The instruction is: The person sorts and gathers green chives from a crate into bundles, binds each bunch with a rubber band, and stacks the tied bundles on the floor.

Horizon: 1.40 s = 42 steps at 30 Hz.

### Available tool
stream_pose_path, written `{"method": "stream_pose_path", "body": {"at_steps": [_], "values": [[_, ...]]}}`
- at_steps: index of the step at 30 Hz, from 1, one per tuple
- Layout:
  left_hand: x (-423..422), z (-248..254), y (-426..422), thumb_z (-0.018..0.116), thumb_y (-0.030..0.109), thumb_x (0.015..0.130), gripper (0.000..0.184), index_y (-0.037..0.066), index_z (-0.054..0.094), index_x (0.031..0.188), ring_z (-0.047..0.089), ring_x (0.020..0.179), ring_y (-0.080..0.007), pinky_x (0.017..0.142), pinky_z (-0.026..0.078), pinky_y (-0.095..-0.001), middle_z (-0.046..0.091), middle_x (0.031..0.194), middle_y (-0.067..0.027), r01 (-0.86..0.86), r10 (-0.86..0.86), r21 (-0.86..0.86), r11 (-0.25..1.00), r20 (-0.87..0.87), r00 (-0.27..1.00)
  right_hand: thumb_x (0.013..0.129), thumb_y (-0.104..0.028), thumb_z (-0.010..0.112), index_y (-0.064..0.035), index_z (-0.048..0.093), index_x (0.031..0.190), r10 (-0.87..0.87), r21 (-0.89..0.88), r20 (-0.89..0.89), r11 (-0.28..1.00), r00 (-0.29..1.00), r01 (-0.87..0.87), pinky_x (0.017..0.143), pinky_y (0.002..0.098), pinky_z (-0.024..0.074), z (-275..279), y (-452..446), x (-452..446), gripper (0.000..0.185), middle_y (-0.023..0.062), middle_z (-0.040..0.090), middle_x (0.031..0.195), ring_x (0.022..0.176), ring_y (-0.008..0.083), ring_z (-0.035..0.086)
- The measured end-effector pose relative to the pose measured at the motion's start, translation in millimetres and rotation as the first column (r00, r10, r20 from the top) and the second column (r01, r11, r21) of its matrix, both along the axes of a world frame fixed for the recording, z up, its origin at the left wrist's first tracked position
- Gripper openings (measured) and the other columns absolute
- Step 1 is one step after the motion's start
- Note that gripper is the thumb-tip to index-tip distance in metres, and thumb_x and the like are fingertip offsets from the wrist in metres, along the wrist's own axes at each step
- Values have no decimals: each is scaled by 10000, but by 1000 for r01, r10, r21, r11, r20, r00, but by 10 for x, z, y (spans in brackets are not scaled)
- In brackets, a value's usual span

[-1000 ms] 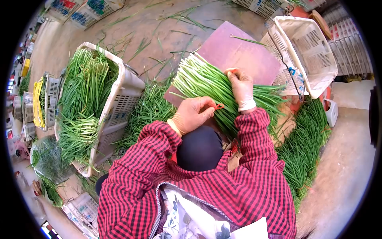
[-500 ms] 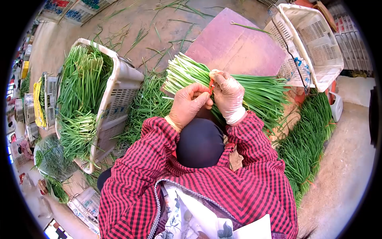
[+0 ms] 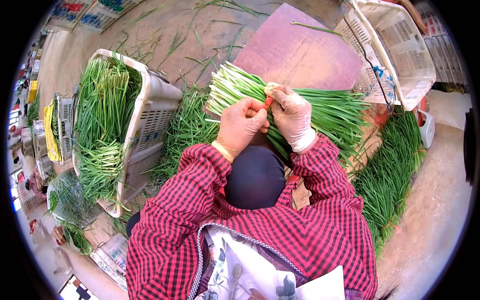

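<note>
A bundle of green stalks with pale cut ends (image 3: 235,87) lies across a reddish board (image 3: 305,52), its leaves spreading to the right. A short red tie (image 3: 268,102) shows on top of the bundle, between my two hands. My left hand (image 3: 242,125) pinches the red tie from the left, thumb and fingertips together. Gloved and curled, my right hand (image 3: 291,114) presses on the bundle and grips the tie from the other side. The underside of the bundle is hidden.
At left a white crate (image 3: 150,120) holds more green stalks (image 3: 105,110). Loose leaves (image 3: 187,127) lie beside it. Tied bundles (image 3: 390,175) are stacked at right, below an open white crate (image 3: 405,55). A thin wire tool (image 3: 315,27) rests on the board.
My right hand has moved left and down the bundle to meet my left hand at the red tie. The tie, earlier held apart in my left hand, is now between both hands.
</note>
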<state>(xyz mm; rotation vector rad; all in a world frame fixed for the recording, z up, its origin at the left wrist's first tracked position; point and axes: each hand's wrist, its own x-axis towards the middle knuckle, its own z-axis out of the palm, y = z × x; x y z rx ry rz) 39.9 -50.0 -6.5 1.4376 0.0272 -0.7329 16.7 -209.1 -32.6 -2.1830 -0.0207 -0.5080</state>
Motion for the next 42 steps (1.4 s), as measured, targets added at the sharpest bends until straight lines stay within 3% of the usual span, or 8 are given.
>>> {"method": "stream_pose_path", "body": {"at_steps": [8,16,20,23,27,36,40,42], "values": [[189,90,-94,613,74,878,145,-51,616,951,668,614,-158,578,566,-281,683,746,-110,56,-43,175,983,-76,996,851,-55,645,-94,635,1251,201,95,-164,978,966,-188,780,350,557,227,-210,6,401,175,688,1048,895,315,700],[179,325,14,616,130,940,163,-18,672,978,636,620,-100,565,515,-235,694,776,-65,136,-168,325,936,71,983,869,-119,690,-66,667,929,176,105,-136,981,975,-162,616,375,508,186,-184,128,84,144,647,792,732,351,655],[530,522,-15,548,155,960,203,55,705,1041,672,920,-234,933,474,-369,714,943,-66,-323,-332,397,859,913,239,846,-91,692,-80,662,890,243,-77,-39,966,969,-245,638,370,512,471,-121,68,55,117,655,811,750,328,659],[691,387,113,466,204,972,283,64,700,1049,642,1008,-293,1047,368,-437,708,954,-85,-141,-673,737,661,666,322,835,-88,698,-62,646,867,192,-70,93,980,977,-186,671,372,525,775,-147,167,66,103,655,818,754,314,661],[581,670,102,497,231,947,270,75,694,1048,647,982,-253,1078,326,-462,701,962,-77,-344,-468,499,795,866,176,822,-80,713,-46,647,870,93,-85,338,994,937,-68,828,418,536,1088,-185,103,88,84,676,850,853,303,682],[318,-180,105,553,360,951,578,15,465,1407,517,1272,-301,1150,240,-490,588,1324,-162,-323,-664,725,608,687,295,779,-11,710,-51,653,899,-52,-39,132,998,990,58,922,438,495,279,-121,-14,139,93,677,979,1052,360,629],[527,461,90,725,498,781,940,-25,341,1462,489,1291,-354,1120,321,-460,533,1352,-246,132,-715,796,591,440,544,777,-26,717,-58,651,908,-49,-57,190,996,980,61,950,448,486,311,-109,17,150,92,669,984,1046,348,629],[507,560,-35,770,519,710,1072,-3,269,1501,425,1358,-343,1151,267,-489,440,1450,-238,-100,-809,852,514,520,274,766,-39,724,-63,653,904,-33,-39,143,998,989,39,965,456,479,337,-123,-27,157,93,667,973,1049,346,628]]}}
